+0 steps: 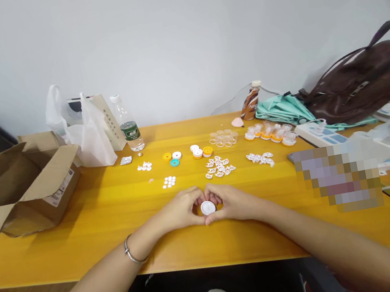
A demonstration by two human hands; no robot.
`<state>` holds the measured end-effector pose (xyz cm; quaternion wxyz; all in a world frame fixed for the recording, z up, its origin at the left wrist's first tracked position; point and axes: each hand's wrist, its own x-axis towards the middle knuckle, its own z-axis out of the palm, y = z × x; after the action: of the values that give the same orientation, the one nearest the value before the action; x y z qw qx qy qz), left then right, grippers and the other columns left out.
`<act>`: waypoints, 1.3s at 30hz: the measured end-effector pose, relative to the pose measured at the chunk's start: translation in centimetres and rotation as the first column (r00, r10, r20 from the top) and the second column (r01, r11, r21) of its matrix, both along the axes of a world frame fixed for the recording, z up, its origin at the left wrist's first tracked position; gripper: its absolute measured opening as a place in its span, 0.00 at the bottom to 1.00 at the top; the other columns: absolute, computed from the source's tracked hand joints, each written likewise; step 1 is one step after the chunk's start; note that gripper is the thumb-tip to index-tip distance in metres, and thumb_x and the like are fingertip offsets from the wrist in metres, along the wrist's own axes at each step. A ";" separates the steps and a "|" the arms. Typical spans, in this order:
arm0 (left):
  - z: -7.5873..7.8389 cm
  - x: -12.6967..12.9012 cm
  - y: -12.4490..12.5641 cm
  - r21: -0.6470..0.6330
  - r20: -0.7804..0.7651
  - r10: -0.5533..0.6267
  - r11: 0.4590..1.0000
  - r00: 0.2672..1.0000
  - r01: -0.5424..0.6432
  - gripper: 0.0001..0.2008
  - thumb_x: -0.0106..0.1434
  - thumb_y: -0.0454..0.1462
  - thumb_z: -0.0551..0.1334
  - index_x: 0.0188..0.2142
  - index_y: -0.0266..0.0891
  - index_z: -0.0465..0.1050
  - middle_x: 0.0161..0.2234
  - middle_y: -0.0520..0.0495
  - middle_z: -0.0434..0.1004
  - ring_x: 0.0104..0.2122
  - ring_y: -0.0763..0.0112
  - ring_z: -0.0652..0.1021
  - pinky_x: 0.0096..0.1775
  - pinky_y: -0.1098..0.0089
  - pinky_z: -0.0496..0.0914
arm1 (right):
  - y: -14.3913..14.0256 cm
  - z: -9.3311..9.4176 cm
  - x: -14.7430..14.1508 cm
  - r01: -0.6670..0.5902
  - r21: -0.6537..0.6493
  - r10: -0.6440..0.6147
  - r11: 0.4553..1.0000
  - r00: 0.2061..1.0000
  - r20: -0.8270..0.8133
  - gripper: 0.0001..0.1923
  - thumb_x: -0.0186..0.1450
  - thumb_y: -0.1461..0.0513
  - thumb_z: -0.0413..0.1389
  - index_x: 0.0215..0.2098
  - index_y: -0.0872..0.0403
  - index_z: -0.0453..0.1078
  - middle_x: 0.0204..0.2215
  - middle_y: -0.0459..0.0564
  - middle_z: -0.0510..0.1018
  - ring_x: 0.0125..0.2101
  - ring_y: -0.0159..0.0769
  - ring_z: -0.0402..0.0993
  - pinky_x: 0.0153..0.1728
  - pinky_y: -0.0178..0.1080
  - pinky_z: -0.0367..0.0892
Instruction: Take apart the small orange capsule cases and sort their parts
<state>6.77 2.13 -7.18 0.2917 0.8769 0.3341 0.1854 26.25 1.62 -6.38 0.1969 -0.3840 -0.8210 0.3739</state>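
Between my two hands, near the middle of the table, is a small round white plastic cap (208, 207). My left hand (184, 209) curls around its left side, fingers and thumb meeting those of the other hand. From the right, my right hand (231, 203) holds the same cap, thumb low and fingers bent behind it. Just beyond lie white openwork plastic pieces (218, 166) and small white discs (169, 182). Farther back are white and orange round caps (202, 152), a group of yellow, white and teal caps (172, 158), and clear rings (222, 137).
An open cardboard box (37, 194) stands at left, beside a white plastic bag (90, 139) and a water bottle (129, 127). At right are clear-domed orange pieces (272, 134), a drink bottle (250, 102), a teal cloth (282, 109), a brown bag (353, 83) and a power strip (319, 134).
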 end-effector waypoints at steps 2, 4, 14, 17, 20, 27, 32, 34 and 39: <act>-0.1 0.0 0.1 0.005 -0.001 0.011 1.000 1.000 -0.011 0.14 0.50 0.43 0.65 0.30 0.38 0.64 0.29 0.51 0.66 0.29 0.73 0.67 0.31 0.74 0.61 | 0.0 0.0 0.0 -0.004 -0.025 0.004 1.000 1.000 -0.018 0.19 0.50 0.51 0.62 0.30 0.54 0.63 0.23 0.41 0.66 0.24 0.27 0.60 0.24 0.31 0.57; -0.1 0.0 0.1 0.003 -0.001 0.010 1.000 1.000 -0.010 0.12 0.51 0.41 0.64 0.31 0.38 0.65 0.29 0.51 0.67 0.29 0.73 0.68 0.31 0.74 0.62 | 0.0 0.0 0.1 0.002 -0.035 -0.003 0.999 1.000 -0.028 0.15 0.52 0.55 0.61 0.30 0.54 0.64 0.22 0.41 0.67 0.23 0.27 0.61 0.24 0.30 0.58; 0.2 0.1 0.1 -0.026 0.005 -0.017 1.000 1.000 0.017 0.11 0.50 0.38 0.63 0.32 0.37 0.66 0.29 0.51 0.66 0.29 0.74 0.67 0.31 0.74 0.63 | 0.3 0.7 0.8 0.006 -0.032 -0.010 0.999 0.992 -0.125 0.09 0.52 0.64 0.57 0.33 0.55 0.67 0.24 0.43 0.70 0.24 0.27 0.65 0.27 0.31 0.63; 0.2 0.0 0.0 -0.045 0.024 -0.014 0.999 1.000 0.015 0.13 0.50 0.38 0.63 0.35 0.37 0.67 0.31 0.50 0.67 0.31 0.73 0.68 0.34 0.73 0.64 | 1.4 1.1 1.8 0.123 0.023 -0.116 0.992 0.972 -0.205 0.11 0.53 0.61 0.58 0.34 0.55 0.68 0.27 0.45 0.72 0.27 0.29 0.67 0.32 0.34 0.66; 0.2 0.0 0.0 -0.057 0.032 -0.020 0.998 0.999 0.022 0.14 0.50 0.37 0.63 0.37 0.38 0.67 0.33 0.49 0.68 0.33 0.71 0.69 0.36 0.72 0.65 | 3.5 1.4 3.2 0.310 0.007 -0.293 0.951 0.904 -0.310 0.15 0.53 0.57 0.59 0.37 0.55 0.67 0.32 0.49 0.75 0.30 0.31 0.70 0.35 0.37 0.69; 0.2 -0.1 0.0 -0.057 0.040 -0.032 0.998 0.999 0.035 0.14 0.49 0.36 0.63 0.37 0.38 0.67 0.33 0.49 0.67 0.33 0.71 0.68 0.36 0.72 0.65 | 12.5 4.3 3.5 0.496 0.300 -0.513 0.815 0.858 -0.025 0.22 0.59 0.59 0.54 0.50 0.58 0.66 0.40 0.55 0.75 0.35 0.35 0.73 0.38 0.37 0.69; 0.2 -0.2 0.0 -0.067 0.027 -0.037 0.997 0.999 0.039 0.14 0.50 0.37 0.63 0.37 0.38 0.67 0.33 0.49 0.67 0.32 0.72 0.68 0.35 0.73 0.65 | 17.7 4.9 0.9 0.419 0.260 -0.488 0.870 0.809 0.328 0.21 0.56 0.61 0.57 0.48 0.59 0.70 0.42 0.56 0.76 0.35 0.38 0.74 0.35 0.34 0.67; 0.2 -0.2 0.0 -0.065 0.025 -0.042 0.997 0.999 0.043 0.14 0.50 0.37 0.63 0.38 0.38 0.66 0.34 0.49 0.67 0.33 0.72 0.68 0.35 0.73 0.65 | 18.6 4.7 0.2 0.422 0.251 -0.490 0.871 0.779 0.391 0.21 0.54 0.61 0.59 0.46 0.60 0.71 0.42 0.58 0.76 0.37 0.42 0.74 0.37 0.35 0.67; 0.3 -0.2 0.1 -0.048 0.017 -0.047 0.998 0.999 0.048 0.14 0.51 0.37 0.62 0.38 0.38 0.66 0.34 0.49 0.67 0.34 0.71 0.68 0.37 0.72 0.65 | 19.0 4.3 -0.2 0.396 0.214 -0.449 0.893 0.739 0.502 0.19 0.52 0.60 0.61 0.41 0.59 0.74 0.40 0.57 0.78 0.39 0.45 0.74 0.39 0.38 0.66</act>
<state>6.58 2.19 -6.93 0.3200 0.8756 0.3153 0.1773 26.00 20.64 -2.11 0.0556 -0.6398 -0.7502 0.1574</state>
